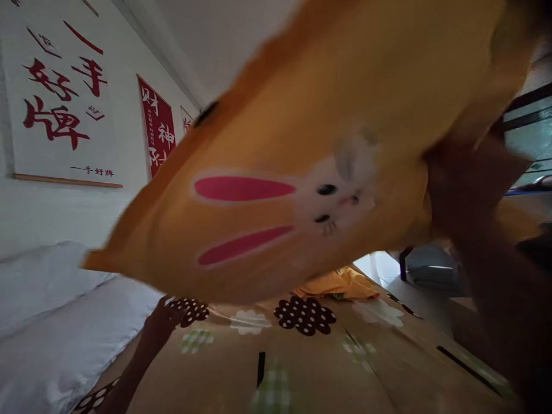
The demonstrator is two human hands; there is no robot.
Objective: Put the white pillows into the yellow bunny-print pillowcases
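A yellow pillow (250, 144) with a printed white rabbit and pink ears is raised across the middle of the head view, tilted and slightly blurred. At its right end my right hand (457, 178) grips the fabric; the fingers are dark and smeared, some hidden in the folds. Below the pillow's lower left edge is my left hand (163, 319), low over the bed, with its fingers apart and nothing visible in them. Beneath both lies a beige bedsheet (224, 374) with brown dotted flowers and green checked patches.
White pillows (81, 328) lie along the left wall. Crumpled yellow fabric (340, 283) rests on the far part of the bed. Hanging banners (64, 115) with red lettering cover the left wall. A window (528, 138) and a grey rounded object (431, 270) are at the right.
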